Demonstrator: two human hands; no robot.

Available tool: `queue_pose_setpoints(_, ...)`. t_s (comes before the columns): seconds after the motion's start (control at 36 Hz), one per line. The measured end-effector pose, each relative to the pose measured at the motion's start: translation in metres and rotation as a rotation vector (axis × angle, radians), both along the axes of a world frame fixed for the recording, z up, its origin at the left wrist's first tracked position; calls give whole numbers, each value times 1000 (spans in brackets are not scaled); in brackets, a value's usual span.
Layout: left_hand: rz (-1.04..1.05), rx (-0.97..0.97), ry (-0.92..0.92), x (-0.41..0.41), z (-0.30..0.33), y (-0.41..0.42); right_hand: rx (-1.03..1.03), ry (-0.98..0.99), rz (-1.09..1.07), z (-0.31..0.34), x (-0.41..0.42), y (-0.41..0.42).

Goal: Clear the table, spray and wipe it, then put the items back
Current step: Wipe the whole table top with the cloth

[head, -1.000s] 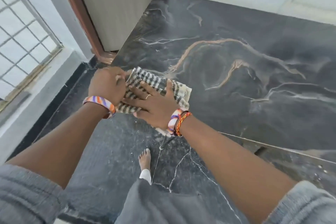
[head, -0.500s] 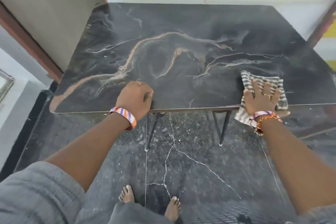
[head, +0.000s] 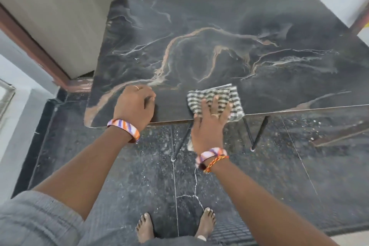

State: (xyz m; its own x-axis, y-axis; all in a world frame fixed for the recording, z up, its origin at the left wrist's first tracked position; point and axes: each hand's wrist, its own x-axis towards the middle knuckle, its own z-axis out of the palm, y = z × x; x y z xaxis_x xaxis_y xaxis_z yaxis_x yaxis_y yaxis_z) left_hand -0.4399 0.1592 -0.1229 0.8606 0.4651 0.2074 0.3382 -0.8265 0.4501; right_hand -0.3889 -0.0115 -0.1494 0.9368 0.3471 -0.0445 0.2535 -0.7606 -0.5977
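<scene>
I am pressing my right hand flat, fingers spread, on the checked cloth, which is lying on the near edge of the dark marbled counter, its corner hanging just past the rim under my palm. My left hand is resting just left of the cloth, apart from it, fingers curled under on the counter top and holding nothing. My bare feet are standing on the speckled floor below both hands.

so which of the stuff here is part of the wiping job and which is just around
Part of the job:
checked cloth, pressed flat by the right hand
dark marble-look table
left hand, resting on the table's near edge

Just around:
door
cracked floor tiles
</scene>
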Motion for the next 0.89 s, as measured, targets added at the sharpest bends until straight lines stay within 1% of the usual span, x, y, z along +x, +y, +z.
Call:
queue_pose_setpoints(0.06, 8, 47, 0, -16, 2, 26, 53, -37, 95, 0, -31, 34)
queue_pose_setpoints(0.14, 53, 63, -38, -41, 4, 61, 57, 30, 202, -2, -69, 79)
queue_pose_setpoints(0.22, 88, 74, 23, -63, 3, 93, 67, 24, 284, -1, -96, 113)
queue_pose_setpoints(0.28, 93, 75, 40, -76, 2, 109, 57, 56, 333, 0, -109, 130)
queue_pose_setpoints(0.36, 95, 72, 40, -88, 3, 119, 58, 89, 398, 3, -121, 145)
queue_pose_setpoints(0.44, 68, 46, 32, -93, 5, 124, 82, 112, 512, 8, -129, 152)
queue_pose_setpoints(0.53, 72, -19, 31, -91, 13, 123, 183, 189, 681, 19, -134, 150)
queue_pose_setpoints(0.58, 58, -23, 14, -84, 21, 115, 293, 320, 715, 23, -132, 142)
queue_pose_setpoints(0.61, 38, -29, 12, -79, 28, 109, 322, 397, 700, 25, -128, 136)
queue_pose_setpoints(0.67, -7, -107, 26, -65, 39, 93, 385, 570, 645, 29, -116, 120)
queue_pose_setpoints(0.72, -84, -233, 58, -47, 45, 76, 556, 790, 516, 29, -102, 97)
queue_pose_setpoints(0.78, -169, -412, 108, -26, 46, 56, 718, 964, 339, 29, -82, 66)
queue_pose_setpoints(0.83, -258, -587, 186, -5, 41, 34, 870, 1053, 194, 32, -62, 28)
queue_pose_setpoints(0.89, -341, -651, 272, 15, 39, 5, 1004, 1118, 54, 36, -44, -16)
